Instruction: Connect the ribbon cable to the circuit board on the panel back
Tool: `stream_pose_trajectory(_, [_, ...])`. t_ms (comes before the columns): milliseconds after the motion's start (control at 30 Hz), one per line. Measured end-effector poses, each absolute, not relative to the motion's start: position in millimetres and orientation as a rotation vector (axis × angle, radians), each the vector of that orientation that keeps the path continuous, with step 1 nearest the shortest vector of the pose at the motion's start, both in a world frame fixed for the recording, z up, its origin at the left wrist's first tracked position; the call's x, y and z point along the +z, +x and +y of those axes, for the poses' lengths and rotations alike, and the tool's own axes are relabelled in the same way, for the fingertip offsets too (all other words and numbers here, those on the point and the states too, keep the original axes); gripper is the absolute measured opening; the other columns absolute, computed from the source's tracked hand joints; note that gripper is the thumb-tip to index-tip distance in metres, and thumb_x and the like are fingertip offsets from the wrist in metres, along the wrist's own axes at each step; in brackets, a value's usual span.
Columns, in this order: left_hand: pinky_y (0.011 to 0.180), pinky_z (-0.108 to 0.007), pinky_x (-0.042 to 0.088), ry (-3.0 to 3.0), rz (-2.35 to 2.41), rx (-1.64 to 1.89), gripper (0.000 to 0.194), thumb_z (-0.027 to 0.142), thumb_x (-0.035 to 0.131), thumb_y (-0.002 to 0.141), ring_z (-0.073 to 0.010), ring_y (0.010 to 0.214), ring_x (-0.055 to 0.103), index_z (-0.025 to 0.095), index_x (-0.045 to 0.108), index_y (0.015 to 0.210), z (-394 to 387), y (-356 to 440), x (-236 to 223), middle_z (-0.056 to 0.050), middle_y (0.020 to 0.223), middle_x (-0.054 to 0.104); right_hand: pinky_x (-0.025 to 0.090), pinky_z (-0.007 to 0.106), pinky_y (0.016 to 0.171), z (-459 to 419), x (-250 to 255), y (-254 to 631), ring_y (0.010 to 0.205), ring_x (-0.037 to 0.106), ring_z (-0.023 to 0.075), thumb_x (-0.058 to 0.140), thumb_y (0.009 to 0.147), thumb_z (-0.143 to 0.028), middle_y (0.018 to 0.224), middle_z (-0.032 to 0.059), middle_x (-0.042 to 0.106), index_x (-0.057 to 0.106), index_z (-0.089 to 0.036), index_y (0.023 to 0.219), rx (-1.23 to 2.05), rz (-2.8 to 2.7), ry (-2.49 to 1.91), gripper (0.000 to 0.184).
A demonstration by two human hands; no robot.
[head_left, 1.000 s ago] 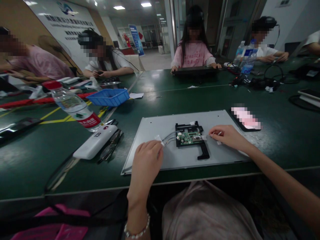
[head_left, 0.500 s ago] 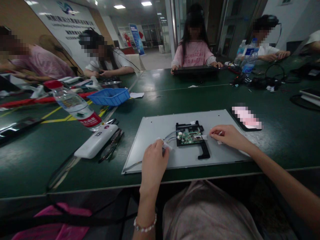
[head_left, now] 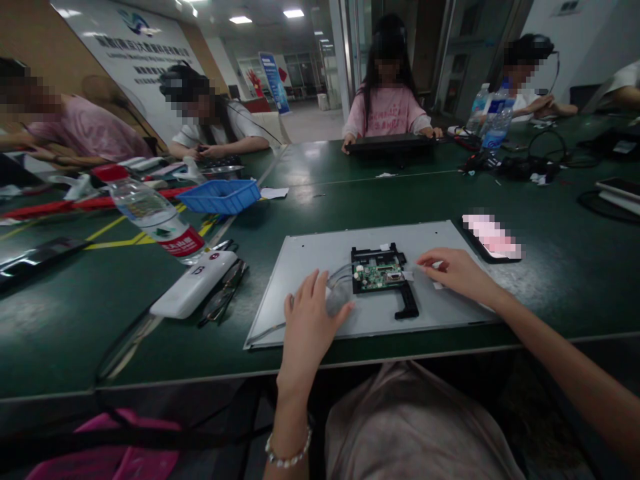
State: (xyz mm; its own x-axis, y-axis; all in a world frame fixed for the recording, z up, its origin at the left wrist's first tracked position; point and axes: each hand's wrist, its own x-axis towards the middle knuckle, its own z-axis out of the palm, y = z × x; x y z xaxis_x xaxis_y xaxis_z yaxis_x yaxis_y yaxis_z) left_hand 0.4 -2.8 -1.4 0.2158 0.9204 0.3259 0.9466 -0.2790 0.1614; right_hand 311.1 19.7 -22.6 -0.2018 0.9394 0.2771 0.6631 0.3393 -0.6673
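Note:
A flat light-grey panel point(head_left: 320, 247) lies on the table, with a black plastic bracket point(head_left: 407, 299) on it. Within the bracket sits a green circuit board point(head_left: 377, 277). Thin grey cables point(head_left: 343, 272) run from the board's left side toward my left hand point(head_left: 311, 317), whose fingers are spread just above them. Part of the cables is hidden beneath that hand. On the board's other side, my right hand point(head_left: 453, 272) has thumb and fingers pinched together; what they hold is too small to make out. A pale strip point(head_left: 409, 275) lies at the board's right edge, close to those fingertips.
Left of the panel are a white power bank point(head_left: 193, 285), eyeglasses point(head_left: 224, 293) and a water bottle point(head_left: 155, 213). Farther back stands a blue basket point(head_left: 220, 195). A phone point(head_left: 493, 238) lies beyond the panel's right side. Several people sit around the green table point(head_left: 565, 287).
My left hand has opened, its thumb and fingers spreading apart from the whitish piece they were pinching. My right hand has shifted slightly left and stays pinched.

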Motion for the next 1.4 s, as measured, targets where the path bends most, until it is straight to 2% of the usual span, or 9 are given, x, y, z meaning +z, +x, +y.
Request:
stream_pose_trajectory(100, [0.106,-0.046,0.035,-2.409,-1.741,-0.656,0.060,0.041,0.062,0.083,-0.0291,0.131,0.040,0.018,0.040,0.134,-2,-3,-3,-0.013,0.141,0.045,0.050,0.030,0.073,18,-19,306,0.084,0.064,0.0171,0.062,0.081,-0.027,0.103,0.0047,0.069,0.067,-0.023,0.105,0.530,-1.996,-1.370,0.024])
stream_pose_trajectory(233, [0.102,-0.042,0.040,-2.518,-1.633,-0.596,0.032,0.027,0.058,0.085,-0.0263,0.121,0.051,0.020,0.058,0.116,2,-8,1,-0.009,0.129,0.057,0.049,0.030,0.073,17,-16,301,0.086,0.063,0.0175,0.065,0.079,-0.026,0.104,0.0044,0.069,0.067,-0.024,0.107,0.539,-2.045,-1.340,0.028])
stream_pose_trajectory(367, [0.100,-0.045,0.040,-2.519,-1.645,-0.501,0.021,0.020,0.052,0.086,-0.0255,0.107,0.060,0.021,0.065,0.103,7,-9,6,-0.006,0.113,0.066,0.049,0.028,0.071,19,-18,295,0.083,0.063,0.0166,0.064,0.079,-0.024,0.099,0.0043,0.070,0.067,-0.021,0.103,0.600,-2.017,-1.298,0.024])
stream_pose_trajectory(533, [0.098,-0.042,0.042,-2.540,-1.645,-0.490,0.023,0.018,0.046,0.088,-0.0229,0.097,0.065,0.022,0.067,0.096,14,-13,3,-0.004,0.104,0.071,0.048,0.027,0.067,23,-19,295,0.075,0.063,0.0155,0.059,0.082,-0.023,0.087,0.0029,0.071,0.069,-0.020,0.091,0.657,-1.961,-1.316,0.013])
stream_pose_trajectory(767, [0.101,-0.039,0.040,-2.453,-1.593,-0.650,0.025,0.025,0.046,0.090,-0.0214,0.089,0.068,0.023,0.070,0.096,32,-25,10,-0.003,0.098,0.074,0.049,0.030,0.070,32,-22,328,0.077,0.065,0.0184,0.058,0.081,-0.021,0.085,0.0036,0.071,0.068,-0.020,0.087,0.369,-1.831,-1.599,0.012])
stream_pose_trajectory(1000, [0.092,-0.035,0.047,-2.572,-1.687,-0.684,0.026,0.029,0.048,0.086,-0.0232,0.093,0.067,0.021,0.072,0.094,58,-29,21,-0.004,0.098,0.074,0.049,0.034,0.075,40,-35,344,0.078,0.064,0.0184,0.056,0.083,-0.025,0.097,0.0070,0.068,0.067,-0.019,0.095,0.184,-1.847,-1.705,0.018])
stream_pose_trajectory(1200, [0.092,-0.036,0.046,-2.681,-1.717,-0.597,0.028,0.033,0.049,0.085,-0.0242,0.096,0.066,0.022,0.070,0.099,54,-36,20,-0.004,0.102,0.072,0.048,0.037,0.083,45,-7,329,0.095,0.062,0.0224,0.052,0.086,-0.025,0.108,0.0086,0.065,0.066,-0.020,0.104,0.198,-1.991,-1.544,0.023])
stream_pose_trajectory(1300, [0.094,-0.034,0.045,-2.738,-1.657,-0.645,0.030,0.037,0.048,0.087,-0.0230,0.101,0.064,0.022,0.068,0.103,56,-28,39,-0.004,0.107,0.071,0.044,0.039,0.093,55,13,309,0.106,0.059,0.0241,0.053,0.087,-0.026,0.112,0.0088,0.065,0.065,-0.021,0.109,0.203,-2.149,-1.412,0.026])
stream_pose_trajectory(1400, [0.094,-0.033,0.044,-2.819,-1.534,-0.686,0.032,0.037,0.045,0.090,-0.0211,0.100,0.064,0.020,0.068,0.103,71,-7,63,-0.004,0.107,0.071,0.043,0.039,0.094,73,21,285,0.106,0.059,0.0247,0.056,0.085,-0.028,0.113,0.0096,0.065,0.066,-0.020,0.110,0.238,-2.333,-1.305,0.027])
